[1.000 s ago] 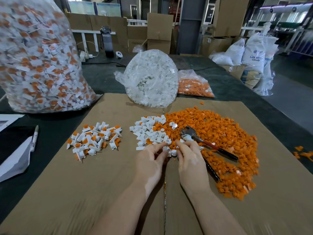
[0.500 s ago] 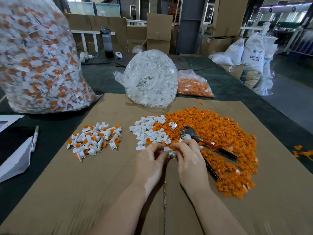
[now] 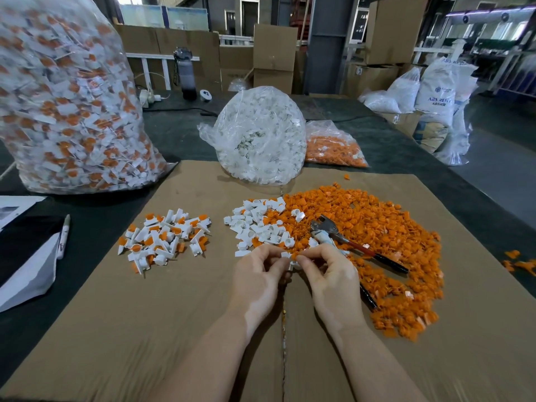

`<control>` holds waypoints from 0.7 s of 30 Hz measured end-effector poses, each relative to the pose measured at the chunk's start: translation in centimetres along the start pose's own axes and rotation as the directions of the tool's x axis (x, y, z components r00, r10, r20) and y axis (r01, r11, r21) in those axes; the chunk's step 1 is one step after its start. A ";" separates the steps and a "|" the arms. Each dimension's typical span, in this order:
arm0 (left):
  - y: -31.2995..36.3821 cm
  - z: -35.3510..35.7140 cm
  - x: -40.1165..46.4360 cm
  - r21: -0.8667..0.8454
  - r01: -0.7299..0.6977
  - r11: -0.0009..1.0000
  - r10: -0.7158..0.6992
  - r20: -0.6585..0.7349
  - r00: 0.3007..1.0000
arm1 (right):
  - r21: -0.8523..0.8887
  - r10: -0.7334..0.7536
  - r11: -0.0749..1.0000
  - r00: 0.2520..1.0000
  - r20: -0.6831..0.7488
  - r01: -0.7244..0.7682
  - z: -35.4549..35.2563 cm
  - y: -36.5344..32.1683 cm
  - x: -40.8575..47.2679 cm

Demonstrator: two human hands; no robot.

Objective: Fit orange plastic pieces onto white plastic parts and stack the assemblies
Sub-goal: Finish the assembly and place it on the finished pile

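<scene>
- Orange plastic pieces (image 3: 374, 227) lie in a wide heap on the cardboard sheet (image 3: 145, 329), at about 2 o'clock from your hands.
- White plastic parts (image 3: 255, 224) sit in a smaller pile touching the heap's left edge, at 12 o'clock from your left hand.
- Your left hand (image 3: 255, 280) and right hand (image 3: 330, 280) are together, fingertips meeting over the seam of the cardboard, both pinching one small white part (image 3: 291, 261); whether an orange piece is already on it is hard to tell, since your fingers cover most of it.
- Finished assemblies (image 3: 162, 239), white with orange, lie in a loose pile at 9 o'clock from your hands, well apart from them.
- Pliers (image 3: 348, 242) with dark handles rest on the orange heap, just beyond your right hand at 1 o'clock.
- At 12 o'clock, a clear bag of white parts (image 3: 261, 134) stands on the cardboard's far edge, with a bag of orange pieces (image 3: 333, 149) just beside it on the right.
- At 10 o'clock, a large bag of assemblies (image 3: 66, 105) stands on the dark table (image 3: 185, 137).
</scene>
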State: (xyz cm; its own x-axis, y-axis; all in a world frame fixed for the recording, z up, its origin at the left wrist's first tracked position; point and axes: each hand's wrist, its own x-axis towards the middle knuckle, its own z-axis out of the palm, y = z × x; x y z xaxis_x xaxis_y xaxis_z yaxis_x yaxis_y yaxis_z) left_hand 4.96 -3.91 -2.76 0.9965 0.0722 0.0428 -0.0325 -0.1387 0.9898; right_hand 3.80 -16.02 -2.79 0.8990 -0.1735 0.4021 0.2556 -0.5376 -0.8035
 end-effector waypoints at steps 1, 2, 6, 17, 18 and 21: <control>0.0 0.0 0.0 -0.014 0.006 1.000 -0.006 0.000 1.000 | -0.021 -0.008 1.000 1.000 -0.003 0.008 0.0 0.0 -0.1; 0.0 -0.1 0.0 -0.032 0.007 0.999 -0.007 -0.003 1.000 | -0.036 -0.020 0.999 1.000 -0.006 0.020 0.1 0.0 -0.1; 0.1 -0.2 -0.1 -0.092 0.003 0.996 -0.004 -0.006 1.000 | -0.018 -0.038 0.999 0.999 0.004 0.038 0.1 -0.1 0.0; 0.3 -0.4 -0.3 -0.170 0.024 0.985 -0.024 0.000 1.000 | -0.318 -0.278 0.914 0.960 -0.036 0.253 0.4 -0.7 -0.3; 0.3 -0.4 -0.4 -0.162 0.023 0.986 -0.023 0.003 1.000 | -0.329 -0.292 0.906 0.956 -0.034 0.266 0.4 -0.7 -0.3; 0.4 -0.3 -0.5 -0.127 0.006 0.992 -0.005 0.008 1.000 | -0.355 -0.320 0.887 0.947 -0.010 0.296 0.5 -0.5 -0.5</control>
State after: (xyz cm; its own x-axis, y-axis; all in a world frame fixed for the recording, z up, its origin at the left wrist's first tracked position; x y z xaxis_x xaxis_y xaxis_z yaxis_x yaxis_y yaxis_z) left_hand 4.47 -3.70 -2.35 0.9972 0.0646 0.0370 -0.0363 -0.0117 0.9993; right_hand 3.44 -15.26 -2.80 0.7667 -0.0004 0.6420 0.3663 -0.8210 -0.4380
